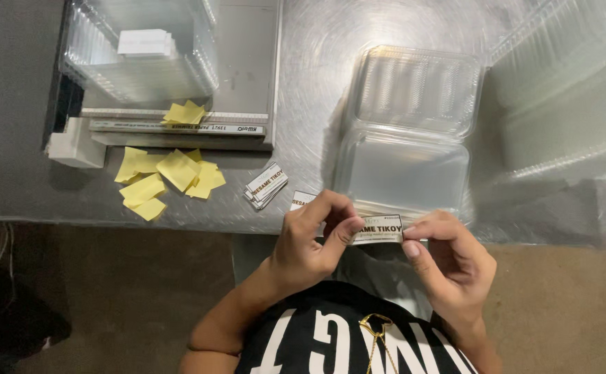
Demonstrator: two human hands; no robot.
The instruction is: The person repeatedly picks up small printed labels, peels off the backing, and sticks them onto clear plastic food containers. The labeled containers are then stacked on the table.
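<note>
Pinching a label (379, 230) w/ both hands, fingertips hiding its ends.

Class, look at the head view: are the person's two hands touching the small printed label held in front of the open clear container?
Touching. The head view shows the left hand and right hand pinching opposite ends of the label between thumb and fingers.

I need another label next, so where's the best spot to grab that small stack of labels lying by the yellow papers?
Probably pinch the label stack across its long edges, coming from above. It lies flat and fanned on the steel table, angled toward the clear clamshell box, with bare table on both long sides, clear of the yellow paper scraps.
</note>
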